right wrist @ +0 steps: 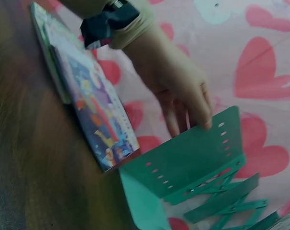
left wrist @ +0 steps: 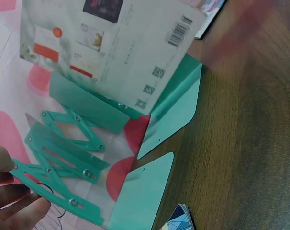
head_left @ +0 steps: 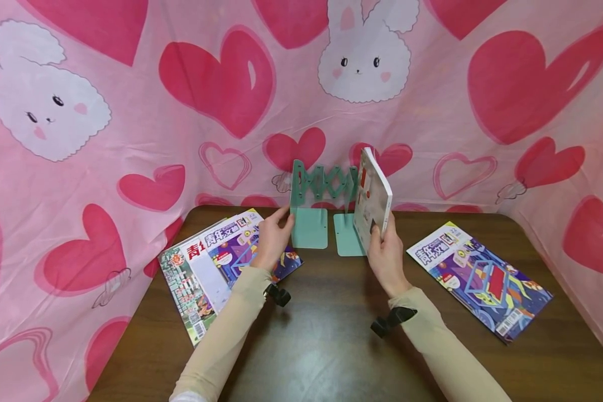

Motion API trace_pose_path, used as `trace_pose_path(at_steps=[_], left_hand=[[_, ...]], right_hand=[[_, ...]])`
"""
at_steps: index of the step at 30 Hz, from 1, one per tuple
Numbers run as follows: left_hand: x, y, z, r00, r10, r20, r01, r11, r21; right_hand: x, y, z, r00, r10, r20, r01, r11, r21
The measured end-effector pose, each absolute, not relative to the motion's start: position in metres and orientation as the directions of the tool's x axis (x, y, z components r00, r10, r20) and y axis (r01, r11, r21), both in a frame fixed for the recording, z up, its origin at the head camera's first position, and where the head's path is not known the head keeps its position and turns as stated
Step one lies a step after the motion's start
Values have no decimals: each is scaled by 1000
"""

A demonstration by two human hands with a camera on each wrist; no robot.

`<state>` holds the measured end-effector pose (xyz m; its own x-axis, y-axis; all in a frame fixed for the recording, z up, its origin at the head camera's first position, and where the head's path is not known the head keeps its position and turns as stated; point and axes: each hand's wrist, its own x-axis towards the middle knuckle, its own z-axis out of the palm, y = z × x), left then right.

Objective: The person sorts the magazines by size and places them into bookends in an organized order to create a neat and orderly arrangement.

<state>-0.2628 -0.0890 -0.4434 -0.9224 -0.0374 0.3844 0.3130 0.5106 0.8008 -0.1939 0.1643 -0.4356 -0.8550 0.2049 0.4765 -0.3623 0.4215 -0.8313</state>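
A green folding bookend (head_left: 310,229) with a criss-cross lattice stands at the back of the table. My left hand (head_left: 273,237) pinches the edge of its left upright plate, as the right wrist view also shows with the hand (right wrist: 176,81) over the plate (right wrist: 188,151). In my right hand (head_left: 388,254) I hold a pale book (head_left: 374,198) upright, thumb on its cover and fingers on the far side. The book is by the bookend's right plate; its back cover (left wrist: 111,52), with barcode and square codes, faces the left wrist camera.
Overlapping magazines (head_left: 231,257) lie on the table's left side, partly under my left arm. Another purple magazine (head_left: 482,279) lies flat on the right. A pink cloth (head_left: 301,111) with hearts and rabbits hangs behind the brown wooden table (head_left: 326,346).
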Motion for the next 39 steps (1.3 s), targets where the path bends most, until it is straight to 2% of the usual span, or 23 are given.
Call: trace_pose_path(at_steps=[14,39], left_hand=[[-262,-89,-445,-932,-31,360,297,504,811],[-263,-90,-444,-936,-27,351,291,506,812]], right_hand=[[-213,157,-460,-840,215,498,-374,435,-819],[-234,144,-468,-840,178,512,-414,399,-818]])
